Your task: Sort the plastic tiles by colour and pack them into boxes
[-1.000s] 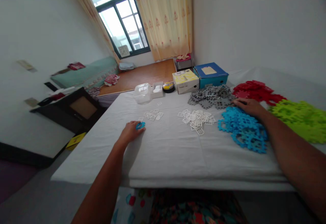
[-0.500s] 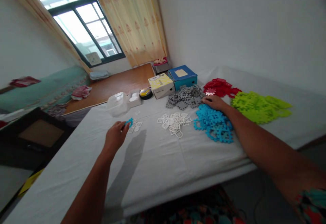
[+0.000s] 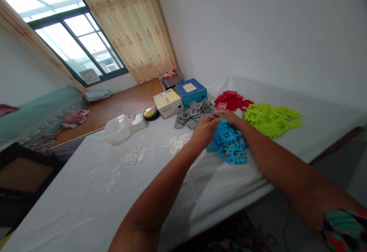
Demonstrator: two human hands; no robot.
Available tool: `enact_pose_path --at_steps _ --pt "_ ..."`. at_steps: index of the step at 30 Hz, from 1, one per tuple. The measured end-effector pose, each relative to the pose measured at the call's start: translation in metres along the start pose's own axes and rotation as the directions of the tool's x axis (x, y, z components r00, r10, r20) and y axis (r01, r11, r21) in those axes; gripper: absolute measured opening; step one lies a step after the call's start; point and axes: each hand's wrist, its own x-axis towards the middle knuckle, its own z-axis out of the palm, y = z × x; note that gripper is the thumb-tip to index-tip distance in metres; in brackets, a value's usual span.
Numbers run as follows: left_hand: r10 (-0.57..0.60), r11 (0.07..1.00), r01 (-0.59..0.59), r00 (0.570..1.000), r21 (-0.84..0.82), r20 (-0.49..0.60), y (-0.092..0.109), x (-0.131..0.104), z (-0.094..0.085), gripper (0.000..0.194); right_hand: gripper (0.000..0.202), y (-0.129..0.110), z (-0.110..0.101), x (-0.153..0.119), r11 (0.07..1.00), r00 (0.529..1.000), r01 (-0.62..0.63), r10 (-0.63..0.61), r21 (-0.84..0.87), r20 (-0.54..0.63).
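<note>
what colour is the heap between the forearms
The heap is bright blue, seen in the head view.

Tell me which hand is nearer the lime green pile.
Right. In the head view, the right hand is just to the left of the lime green pile; the left hand is farther left, with the right hand between it and the pile.

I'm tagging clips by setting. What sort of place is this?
Probably a room in a home, perhaps a bedroom: a patterned curtain hangs beside the window, and beyond the white-covered surface is what looks like a bed with a brown top.
</note>
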Motion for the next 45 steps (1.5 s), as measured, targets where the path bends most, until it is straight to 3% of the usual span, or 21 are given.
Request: enact_pose_path --at_steps 3,6,10,13,15,18,19,21,23,30,36,39,42,45 --pt "0.003 0.997 -0.009 0.997 0.076 0.076 0.001 0.005 0.016 0.035 0.045 -0.001 0.0 0.001 0.997 0.999 -0.044 0.045 0.065 -0.003" --pt "-0.007 0.997 -0.001 0.996 0.08 0.094 -0.004 -0.009 0.013 0.041 0.045 -0.003 0.002 0.0 0.987 0.992 -0.121 0.123 0.109 -0.012" --pt "-0.081 0.993 0.074 0.994 0.093 0.074 -0.029 -0.05 -0.012 0.038 0.047 -0.002 0.002 -0.002 0.987 0.989 -0.147 0.149 0.062 -0.016" --pt "-0.209 0.966 0.19 0.973 0.177 0.101 -0.069 -0.093 -0.044 0.034 0.048 0.004 0.001 -0.003 0.991 0.991 -0.13 0.13 0.009 -0.003" --pt "-0.353 0.912 0.315 0.929 0.263 0.108 -0.103 -0.126 -0.072 0.034 0.049 0.009 -0.001 -0.002 0.992 0.992 -0.122 0.122 -0.019 0.018" --pt "-0.607 0.755 0.518 0.783 0.402 0.132 -0.153 -0.172 -0.112 0.036 0.048 0.012 -0.003 -0.001 0.993 0.994 -0.092 0.096 -0.077 0.05" --pt "-0.643 0.726 0.55 0.755 0.412 0.126 -0.165 -0.185 -0.123 0.038 0.048 0.011 -0.004 -0.001 0.992 0.994 -0.081 0.087 -0.1 0.059" --pt "-0.675 0.704 0.579 0.725 0.41 0.136 -0.184 -0.207 -0.137 0.045 0.047 0.009 -0.006 -0.002 0.986 0.994 -0.068 0.08 -0.154 0.069" --pt "-0.671 0.714 0.583 0.727 0.387 0.143 -0.192 -0.222 -0.14 0.047 0.047 0.006 -0.008 -0.004 0.974 0.994 -0.059 0.076 -0.219 0.072" --pt "-0.64 0.728 0.618 0.768 0.299 -0.028 -0.187 -0.237 -0.119 0.031 0.047 0.003 -0.011 -0.009 0.931 0.996 -0.034 0.061 -0.362 0.063" --pt "-0.676 0.697 0.693 0.721 0.186 -0.152 -0.177 -0.232 -0.123 0.019 0.044 0.003 -0.012 -0.005 0.906 0.994 -0.041 0.078 -0.421 0.072" --pt "-0.648 0.759 0.65 0.749 -0.034 -0.138 -0.156 -0.213 -0.117 0.019 0.042 0.004 -0.013 -0.002 0.897 0.995 -0.019 0.062 -0.442 0.082" --pt "-0.6 0.781 0.559 0.795 -0.279 -0.088 -0.126 -0.18 -0.097 0.024 0.043 0.007 -0.014 -0.001 0.888 0.996 0.015 0.029 -0.46 0.089" --pt "-0.518 0.811 0.492 0.855 -0.317 0.002 -0.105 -0.148 -0.075 0.024 0.044 0.009 -0.015 -0.002 0.876 0.996 0.039 0.007 -0.48 0.094"
